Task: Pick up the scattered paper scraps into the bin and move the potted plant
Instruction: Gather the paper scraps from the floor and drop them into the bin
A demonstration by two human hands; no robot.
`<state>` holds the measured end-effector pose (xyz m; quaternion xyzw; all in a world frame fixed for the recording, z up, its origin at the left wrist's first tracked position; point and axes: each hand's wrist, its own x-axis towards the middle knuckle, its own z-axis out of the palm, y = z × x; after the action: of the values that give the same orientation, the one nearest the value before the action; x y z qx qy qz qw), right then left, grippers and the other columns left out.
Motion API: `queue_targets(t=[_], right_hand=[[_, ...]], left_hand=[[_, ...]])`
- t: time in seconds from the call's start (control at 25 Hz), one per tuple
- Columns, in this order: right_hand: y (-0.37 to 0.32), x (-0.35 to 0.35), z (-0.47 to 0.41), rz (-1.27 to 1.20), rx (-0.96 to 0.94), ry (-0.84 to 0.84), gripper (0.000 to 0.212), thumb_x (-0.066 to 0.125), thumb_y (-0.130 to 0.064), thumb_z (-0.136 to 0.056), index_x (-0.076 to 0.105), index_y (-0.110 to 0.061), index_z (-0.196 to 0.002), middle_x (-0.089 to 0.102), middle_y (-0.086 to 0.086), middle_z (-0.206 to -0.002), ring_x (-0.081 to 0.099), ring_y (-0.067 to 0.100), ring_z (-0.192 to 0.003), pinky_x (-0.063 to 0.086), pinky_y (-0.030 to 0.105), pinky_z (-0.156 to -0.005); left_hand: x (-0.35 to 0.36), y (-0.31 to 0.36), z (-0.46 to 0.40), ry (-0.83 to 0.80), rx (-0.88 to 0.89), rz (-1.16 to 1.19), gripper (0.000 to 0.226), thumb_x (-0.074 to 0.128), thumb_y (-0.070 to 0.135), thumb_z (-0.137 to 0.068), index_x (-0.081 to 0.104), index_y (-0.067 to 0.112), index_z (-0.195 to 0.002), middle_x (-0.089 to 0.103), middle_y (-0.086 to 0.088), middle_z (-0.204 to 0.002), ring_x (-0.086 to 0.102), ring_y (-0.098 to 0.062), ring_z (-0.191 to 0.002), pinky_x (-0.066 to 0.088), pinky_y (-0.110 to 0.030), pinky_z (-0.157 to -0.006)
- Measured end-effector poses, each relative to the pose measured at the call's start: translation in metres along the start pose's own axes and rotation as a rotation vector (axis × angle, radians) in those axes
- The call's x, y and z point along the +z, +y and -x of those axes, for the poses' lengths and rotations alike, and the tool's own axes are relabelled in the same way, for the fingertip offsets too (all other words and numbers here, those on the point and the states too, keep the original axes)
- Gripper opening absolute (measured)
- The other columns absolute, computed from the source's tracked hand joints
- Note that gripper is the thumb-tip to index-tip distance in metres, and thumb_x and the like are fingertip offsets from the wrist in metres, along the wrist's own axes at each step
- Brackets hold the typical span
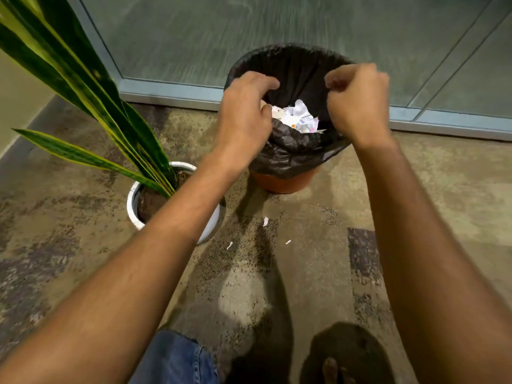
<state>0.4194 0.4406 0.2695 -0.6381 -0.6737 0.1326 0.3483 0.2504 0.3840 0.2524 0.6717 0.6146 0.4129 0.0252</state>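
Both arms reached far over the bin [285, 164] — the left hand [245, 120] with fingers loosely curled at its left rim, the right hand [358, 103] curled at its right rim; whether either pinched anything, I cannot tell. Paper scraps [297, 117] lay inside. Three bits [265, 221] lay on the near floor. The potted plant [144, 200] stood left, leaves slanting far-left.

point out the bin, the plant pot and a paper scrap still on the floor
bin [282, 184]: head view, on its orange base below the black liner
plant pot [132, 206]: head view, on its white rim
paper scrap [265, 221]: head view, on its middle
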Motion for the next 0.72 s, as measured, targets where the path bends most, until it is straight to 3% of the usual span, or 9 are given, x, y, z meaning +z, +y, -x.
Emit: queue_targets(t=[0.12, 0.2, 0.28, 0.36, 0.48, 0.6, 0.72], right_hand=[[0.028, -0.002, 0.041, -0.576, 0.128, 0.059, 0.028, 0.054, -0.003, -0.072, 0.074, -0.022, -0.068, 0.072, 0.000, -0.069, 0.066, 0.017, -0.065, 0.056, 0.033, -0.066], [0.058, 0.014, 0.088, -0.714, 0.296, 0.071, 0.030, 0.058, 0.001, -0.077, 0.073, -0.022, -0.067, 0.070, -0.001, -0.063, 0.063, 0.014, -0.060, 0.054, 0.027, -0.058], [0.092, 0.050, 0.133, -0.588, 0.480, -0.019, 0.029, 0.060, 0.002, -0.085, 0.072, -0.021, -0.074, 0.071, 0.001, -0.072, 0.064, 0.016, -0.069, 0.054, 0.030, -0.063], [0.125, 0.092, 0.170, -0.314, 0.565, -0.256, 0.018, 0.062, -0.003, -0.089, 0.073, -0.016, -0.095, 0.074, 0.005, -0.095, 0.064, 0.014, -0.083, 0.053, 0.028, -0.074], [0.157, 0.131, 0.203, -0.012, 0.457, -0.516, 0.026, 0.066, -0.013, -0.090, 0.068, -0.014, -0.117, 0.070, 0.004, -0.114, 0.059, 0.008, -0.090, 0.050, 0.021, -0.082], [0.168, 0.147, 0.212, 0.170, 0.302, -0.565, 0.028, 0.065, -0.019, -0.091, 0.067, -0.023, -0.119, 0.067, 0.000, -0.116, 0.061, 0.011, -0.092, 0.049, 0.021, -0.082], [0.172, 0.154, 0.209, 0.232, 0.226, -0.517, 0.022, 0.063, -0.020, -0.092, 0.069, -0.023, -0.113, 0.066, -0.001, -0.113, 0.059, 0.011, -0.088, 0.047, 0.019, -0.080]], left_hand=[[0.006, -0.024, 0.061, 0.223, 0.016, 0.069, 0.017, 0.059, 0.008, -0.089, 0.070, 0.005, -0.102, 0.068, -0.008, -0.097, 0.061, -0.019, -0.090, 0.047, -0.026, -0.081], [0.018, -0.041, 0.114, 0.159, -0.069, 0.089, 0.015, 0.060, 0.007, -0.090, 0.069, 0.004, -0.101, 0.067, -0.007, -0.093, 0.060, -0.017, -0.084, 0.046, -0.023, -0.077], [0.035, -0.059, 0.165, -0.043, -0.215, 0.061, 0.016, 0.061, 0.007, -0.090, 0.070, 0.007, -0.103, 0.067, -0.006, -0.094, 0.061, -0.017, -0.084, 0.049, -0.027, -0.078], [0.054, -0.077, 0.207, -0.230, -0.364, 0.000, 0.019, 0.061, 0.010, -0.091, 0.069, 0.008, -0.108, 0.068, -0.006, -0.101, 0.062, -0.018, -0.088, 0.051, -0.030, -0.085], [0.073, -0.100, 0.249, -0.365, -0.593, -0.065, 0.025, 0.060, 0.011, -0.091, 0.065, 0.008, -0.116, 0.066, -0.008, -0.112, 0.060, -0.017, -0.095, 0.047, -0.029, -0.094], [0.084, -0.110, 0.266, -0.405, -0.729, -0.088, 0.034, 0.060, 0.011, -0.091, 0.059, 0.009, -0.125, 0.059, -0.006, -0.121, 0.058, -0.019, -0.103, 0.046, -0.033, -0.100], [0.091, -0.116, 0.263, -0.385, -0.732, -0.104, 0.035, 0.059, 0.011, -0.092, 0.059, 0.011, -0.127, 0.057, -0.003, -0.124, 0.057, -0.018, -0.106, 0.046, -0.034, -0.102]])
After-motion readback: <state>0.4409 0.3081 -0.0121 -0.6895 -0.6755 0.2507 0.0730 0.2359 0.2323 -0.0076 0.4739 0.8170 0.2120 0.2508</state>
